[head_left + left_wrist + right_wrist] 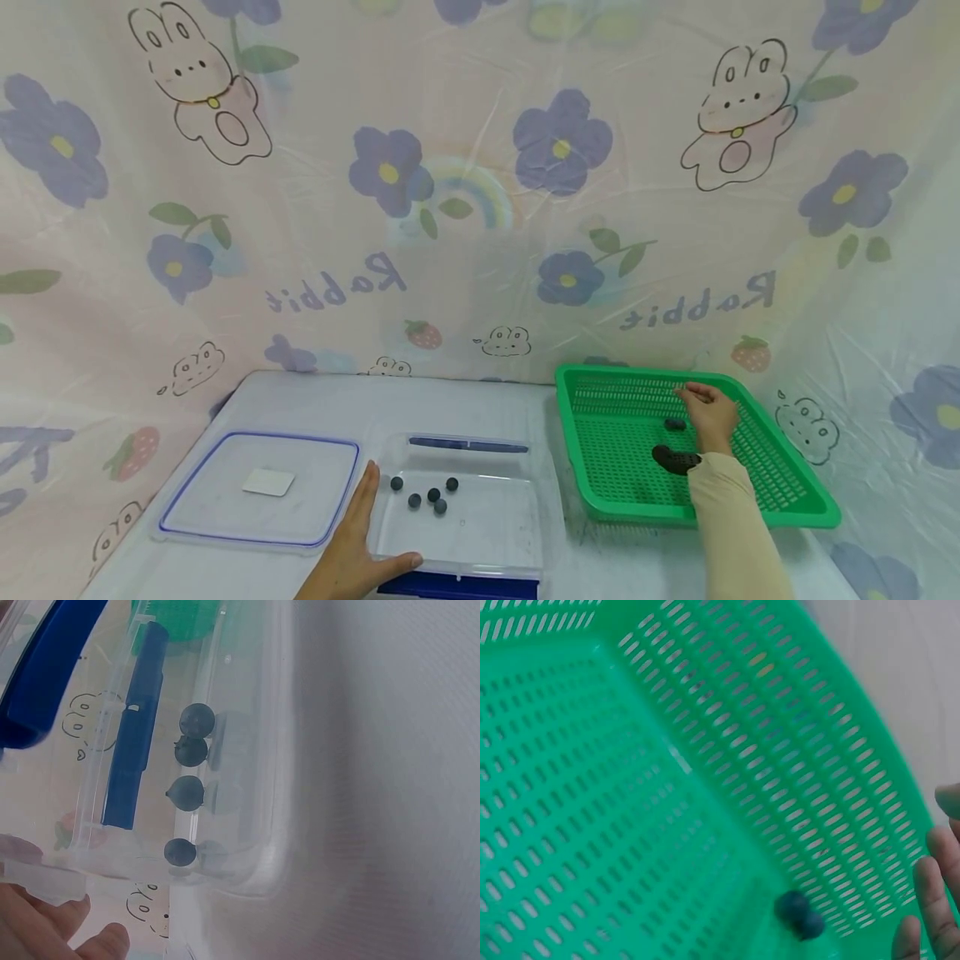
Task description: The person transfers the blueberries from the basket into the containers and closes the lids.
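Note:
My left hand [358, 533] rests along the left side of a clear plastic container [498, 529], fingers straight and thumb spread at its front edge. Several blueberries [434, 495] lie on the container's floor, mostly in its left half; the left wrist view shows some blueberries [185, 793] through the clear wall. Over the green basket [622, 500] hovers my right hand [711, 414], its fingers loosely bent. Nothing shows between the fingertips [928, 874] in the right wrist view. Two blueberries [799, 913] sit together on the basket's floor beside its wall.
A clear lid [217, 492] with a blue seal lies left of the container, a white label [268, 482] on it. Blue latches [468, 445] edge the container. A dark curved object [675, 460] shows beside my right wrist. A printed curtain [465, 250] hangs behind the white table [315, 400].

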Demonstrator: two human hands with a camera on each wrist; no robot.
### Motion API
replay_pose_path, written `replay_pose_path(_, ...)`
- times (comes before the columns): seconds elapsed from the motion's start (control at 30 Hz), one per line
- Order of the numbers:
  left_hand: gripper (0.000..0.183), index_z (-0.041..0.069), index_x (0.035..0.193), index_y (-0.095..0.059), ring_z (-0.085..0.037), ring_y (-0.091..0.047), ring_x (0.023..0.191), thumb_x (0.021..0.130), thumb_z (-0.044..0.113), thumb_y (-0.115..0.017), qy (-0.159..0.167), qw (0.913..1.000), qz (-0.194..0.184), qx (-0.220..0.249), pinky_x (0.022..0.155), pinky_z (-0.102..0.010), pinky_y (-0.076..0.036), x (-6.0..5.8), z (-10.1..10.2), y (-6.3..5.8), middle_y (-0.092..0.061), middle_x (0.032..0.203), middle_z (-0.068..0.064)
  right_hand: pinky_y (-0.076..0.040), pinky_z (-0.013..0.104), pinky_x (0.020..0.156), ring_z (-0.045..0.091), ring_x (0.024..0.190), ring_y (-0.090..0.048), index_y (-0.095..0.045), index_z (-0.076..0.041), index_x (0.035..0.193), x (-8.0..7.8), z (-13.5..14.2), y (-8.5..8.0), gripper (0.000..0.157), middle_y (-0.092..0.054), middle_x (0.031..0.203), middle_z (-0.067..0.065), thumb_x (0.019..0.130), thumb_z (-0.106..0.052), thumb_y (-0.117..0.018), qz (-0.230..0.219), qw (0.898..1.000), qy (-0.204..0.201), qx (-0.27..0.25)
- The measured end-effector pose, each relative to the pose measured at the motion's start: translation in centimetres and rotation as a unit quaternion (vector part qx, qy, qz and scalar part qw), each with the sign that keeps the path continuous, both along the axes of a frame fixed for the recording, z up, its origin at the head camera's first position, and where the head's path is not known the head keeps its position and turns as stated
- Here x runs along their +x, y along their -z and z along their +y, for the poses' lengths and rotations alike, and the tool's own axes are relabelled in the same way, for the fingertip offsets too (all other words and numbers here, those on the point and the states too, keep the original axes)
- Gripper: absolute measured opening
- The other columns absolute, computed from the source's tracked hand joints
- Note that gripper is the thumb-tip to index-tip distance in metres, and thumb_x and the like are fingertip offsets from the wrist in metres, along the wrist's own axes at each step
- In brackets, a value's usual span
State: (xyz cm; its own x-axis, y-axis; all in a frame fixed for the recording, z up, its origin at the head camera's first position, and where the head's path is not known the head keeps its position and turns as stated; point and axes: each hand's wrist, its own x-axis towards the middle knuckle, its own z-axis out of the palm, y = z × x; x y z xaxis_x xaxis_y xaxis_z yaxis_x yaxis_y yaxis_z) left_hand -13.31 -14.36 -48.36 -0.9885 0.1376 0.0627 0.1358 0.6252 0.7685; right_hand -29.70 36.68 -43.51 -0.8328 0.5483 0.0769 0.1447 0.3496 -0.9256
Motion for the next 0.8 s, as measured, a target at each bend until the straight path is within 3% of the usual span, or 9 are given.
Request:
replay_pose_path(0.1, 0.127, 0.004, 0.155, -0.004, -0.044, -0.006, 0.143, 0.068, 0.052, -0.083, 0.004, 1.0000, 0.000, 0.002, 0.107, -0.063, -0.019, 0.0, 0.0, -0.1, -0.001, 0.160, -0.020, -0.046, 0.046, 0.088, 0.003, 0.075, -0.050, -0.060, 0.005, 0.123, -0.1, 0.0, 0.8, 0.042, -0.062, 0.084, -0.009, 0.094, -0.024, -0.064, -0.009, 1.000, 0.006, 0.019)
replay_pose_path(0.17, 0.127, 0.004, 0.155, -0.004, -0.044, -0.006, 0.143, 0.068, 0.052, -0.083, 0.005, 1.0000, 0.001, 0.003, 0.107, -0.063, -0.019, 0.0, -0.1, -0.1, 0.000, 0.160, -0.020, -0.044, 0.051, 0.091, 0.012, 0.078, -0.054, -0.061, 0.006, 0.121, -0.2, 0.0, 1.1, 0.039, -0.065, 0.085, 0.001, 0.094, -0.022, -0.064, -0.013, 0.999, 0.006, 0.038)
replay_pose_path(0.3, 0.127, 0.004, 0.155, -0.005, -0.044, -0.007, 0.143, 0.068, 0.052, -0.084, 0.001, 1.0000, 0.000, 0.005, 0.107, -0.064, -0.019, 0.0, -0.1, 0.1, -0.001, 0.160, -0.019, -0.042, 0.057, 0.092, 0.035, 0.097, -0.055, -0.059, 0.009, 0.121, -0.3, -0.2, 1.4, 0.038, -0.064, 0.105, 0.021, 0.095, -0.019, -0.061, -0.024, 0.998, -0.010, 0.056)
replay_pose_path(0.4, 0.126, 0.004, 0.155, -0.006, -0.043, -0.008, 0.143, 0.068, 0.051, -0.084, -0.001, 1.0000, -0.005, 0.008, 0.107, -0.064, -0.019, 0.0, -0.1, 0.2, -0.001, 0.160, -0.019, -0.043, 0.057, 0.091, 0.043, 0.106, -0.051, -0.058, 0.011, 0.122, -0.3, -0.1, 1.8, 0.037, -0.059, 0.114, 0.028, 0.095, -0.015, -0.060, -0.031, 0.999, -0.010, 0.037)
replay_pose_path(0.67, 0.127, 0.005, 0.156, -0.005, -0.043, -0.007, 0.143, 0.068, 0.052, -0.084, -0.001, 0.9998, -0.017, 0.009, 0.107, -0.065, -0.019, 0.1, -0.2, 0.2, 0.001, 0.161, -0.017, -0.034, 0.057, 0.102, 0.046, 0.126, -0.036, -0.051, 0.009, 0.132, 0.0, 0.7, 3.1, 0.044, -0.043, 0.136, 0.030, 0.096, -0.016, -0.057, -0.071, 0.996, 0.005, -0.056)
replay_pose_path(0.8, 0.127, 0.005, 0.156, -0.005, -0.042, -0.007, 0.143, 0.067, 0.050, -0.085, -0.002, 0.9998, -0.015, 0.013, 0.107, -0.064, -0.019, 0.1, -0.2, 0.2, 0.000, 0.161, -0.017, -0.032, 0.058, 0.104, 0.047, 0.130, -0.031, -0.049, 0.007, 0.135, -0.1, 1.0, 3.5, 0.047, -0.036, 0.143, 0.029, 0.096, -0.017, -0.057, -0.087, 0.994, -0.011, -0.060)
